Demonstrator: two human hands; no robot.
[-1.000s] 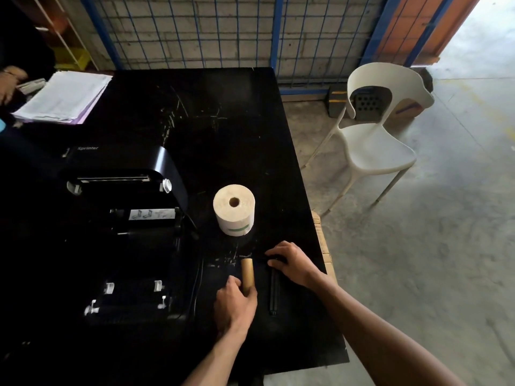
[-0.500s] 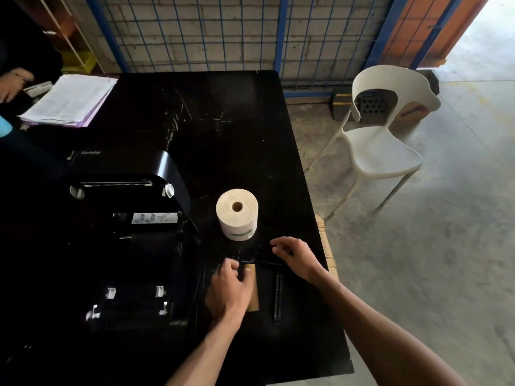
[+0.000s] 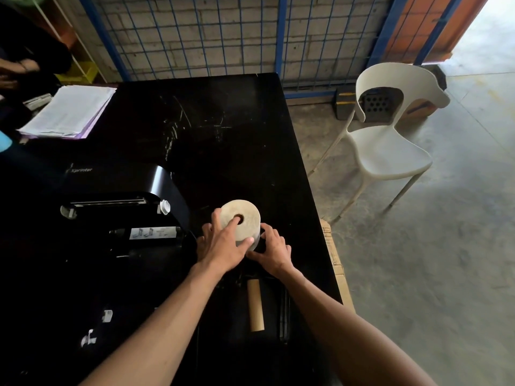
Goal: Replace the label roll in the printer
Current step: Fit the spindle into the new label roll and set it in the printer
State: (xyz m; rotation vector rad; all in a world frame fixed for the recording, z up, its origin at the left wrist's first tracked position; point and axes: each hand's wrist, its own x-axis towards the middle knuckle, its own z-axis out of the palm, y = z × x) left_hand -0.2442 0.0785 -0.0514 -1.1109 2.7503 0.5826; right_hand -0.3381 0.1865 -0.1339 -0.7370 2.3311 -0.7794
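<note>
A full cream label roll [image 3: 249, 213] stands on end on the black table [image 3: 223, 135], just right of the open black printer [image 3: 164, 185]. My left hand [image 3: 223, 245] lies over the roll's top, with its fingers spread across the face and its thumb against the front wall. My right hand [image 3: 273, 250] curls around the roll's lower right side. An empty brown cardboard core [image 3: 255, 305] lies on the table below my hands. A thin black spindle rod [image 3: 282, 310] lies to the right of the core.
A stack of papers [image 3: 69, 112] lies at the table's far left, by another person's hands [image 3: 14, 71]. A white plastic chair [image 3: 390, 146] stands on the concrete floor to the right. A blue wire fence [image 3: 209, 37] runs behind the table.
My left hand let go of the cardboard core and moved up onto the label roll. My right hand left the table near the black rod and closed in on the roll's right side.
</note>
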